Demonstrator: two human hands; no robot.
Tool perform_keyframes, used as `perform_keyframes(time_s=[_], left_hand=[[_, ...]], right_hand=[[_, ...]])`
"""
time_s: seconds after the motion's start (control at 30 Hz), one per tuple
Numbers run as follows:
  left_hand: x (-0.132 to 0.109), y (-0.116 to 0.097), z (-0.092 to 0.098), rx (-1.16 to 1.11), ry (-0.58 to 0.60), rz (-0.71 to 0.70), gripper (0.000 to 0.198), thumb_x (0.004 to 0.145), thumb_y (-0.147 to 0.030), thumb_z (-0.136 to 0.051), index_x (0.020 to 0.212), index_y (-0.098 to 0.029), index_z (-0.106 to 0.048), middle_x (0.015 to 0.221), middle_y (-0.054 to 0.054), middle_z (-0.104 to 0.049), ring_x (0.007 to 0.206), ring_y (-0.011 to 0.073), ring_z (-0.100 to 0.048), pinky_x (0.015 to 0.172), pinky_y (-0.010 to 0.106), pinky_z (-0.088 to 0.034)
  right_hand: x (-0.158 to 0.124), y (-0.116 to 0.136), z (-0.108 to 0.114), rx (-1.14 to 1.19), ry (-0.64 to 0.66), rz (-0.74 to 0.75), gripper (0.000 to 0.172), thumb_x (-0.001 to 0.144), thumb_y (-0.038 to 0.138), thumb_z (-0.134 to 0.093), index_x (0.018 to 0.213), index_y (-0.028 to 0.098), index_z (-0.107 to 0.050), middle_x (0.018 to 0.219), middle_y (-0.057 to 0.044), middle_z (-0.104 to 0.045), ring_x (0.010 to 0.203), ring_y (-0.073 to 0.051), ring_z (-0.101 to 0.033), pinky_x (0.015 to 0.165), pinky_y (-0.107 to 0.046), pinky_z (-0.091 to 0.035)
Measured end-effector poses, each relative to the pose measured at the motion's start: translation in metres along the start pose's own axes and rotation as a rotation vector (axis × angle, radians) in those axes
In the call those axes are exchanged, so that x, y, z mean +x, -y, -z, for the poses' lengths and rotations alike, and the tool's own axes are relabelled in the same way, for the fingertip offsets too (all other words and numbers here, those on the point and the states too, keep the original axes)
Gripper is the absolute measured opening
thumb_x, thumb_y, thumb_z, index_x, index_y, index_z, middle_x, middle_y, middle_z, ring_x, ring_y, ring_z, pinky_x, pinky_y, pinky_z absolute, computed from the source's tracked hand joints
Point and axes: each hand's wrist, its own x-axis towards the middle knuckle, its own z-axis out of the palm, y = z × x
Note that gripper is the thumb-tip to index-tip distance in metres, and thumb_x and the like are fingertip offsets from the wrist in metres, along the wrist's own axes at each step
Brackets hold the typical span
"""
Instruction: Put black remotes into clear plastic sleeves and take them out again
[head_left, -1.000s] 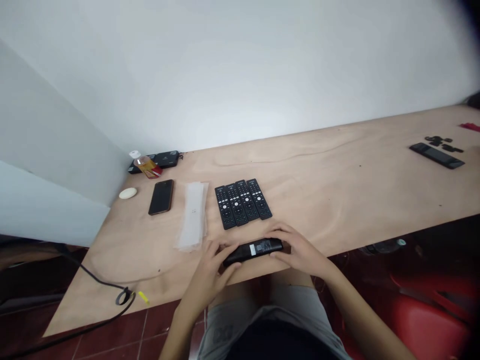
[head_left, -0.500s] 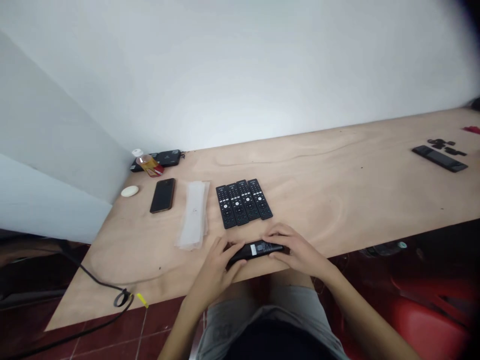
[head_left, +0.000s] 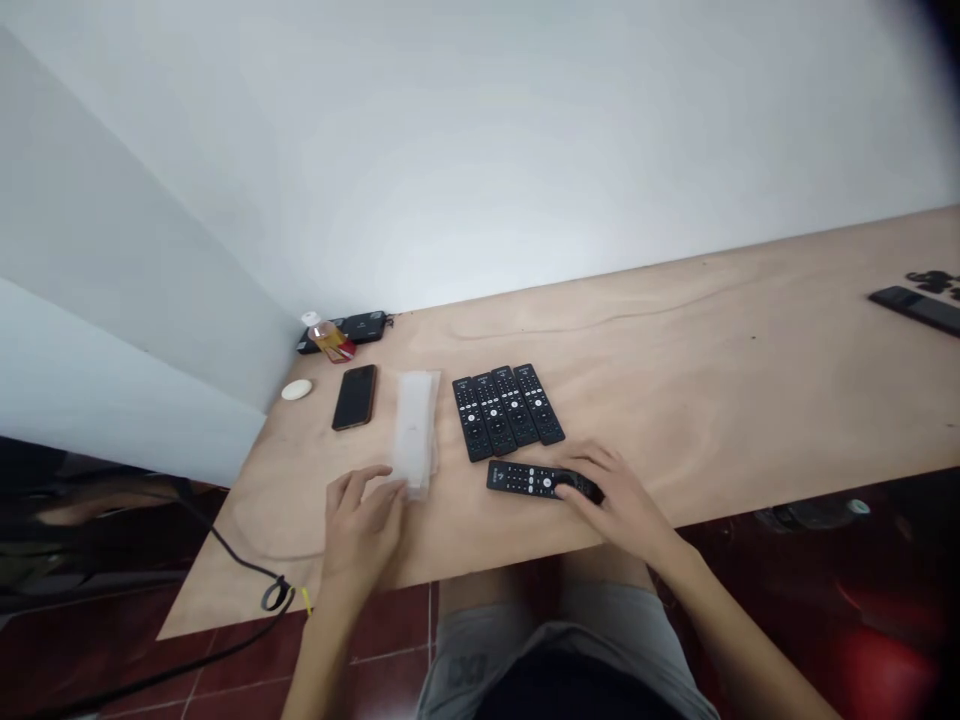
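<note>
A black remote (head_left: 529, 479) lies buttons up near the front edge of the wooden table (head_left: 720, 390). My right hand (head_left: 619, 500) grips its right end, fingers curled over it. My left hand (head_left: 364, 520) is off to the left, its fingers on the near end of a stack of clear plastic sleeves (head_left: 416, 430); it is slightly blurred. Behind the held remote, a row of several black remotes (head_left: 508, 409) lies side by side, buttons up.
A black phone (head_left: 355, 396), a white oval object (head_left: 297, 389), a small bottle (head_left: 328, 336) and a black box (head_left: 360, 326) sit at the back left. A black cable (head_left: 247, 575) crosses the left front corner. Another remote (head_left: 915, 308) lies far right.
The remote was held in both hands with its label side up; now it lies buttons up on the table. My left hand has let go and moved left to the plastic sleeves.
</note>
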Motion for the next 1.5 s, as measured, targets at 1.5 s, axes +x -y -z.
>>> perform_keyframes(time_s=[1.5], left_hand=[[0.017, -0.124, -0.078, -0.515, 0.441, -0.238, 0.080, 0.097, -0.025, -0.080, 0.166, -0.035, -0.042, 0.138, 0.012, -0.070, 0.133, 0.0330, -0.063, 0.112, 0.057, -0.055]], right_hand=[[0.011, 0.012, 0.018, 0.310, 0.248, 0.128, 0.072, 0.094, 0.010, -0.072, 0.158, 0.035, -0.050, 0.148, -0.008, -0.063, 0.141, -0.032, -0.054, 0.123, -0.053, -0.044]])
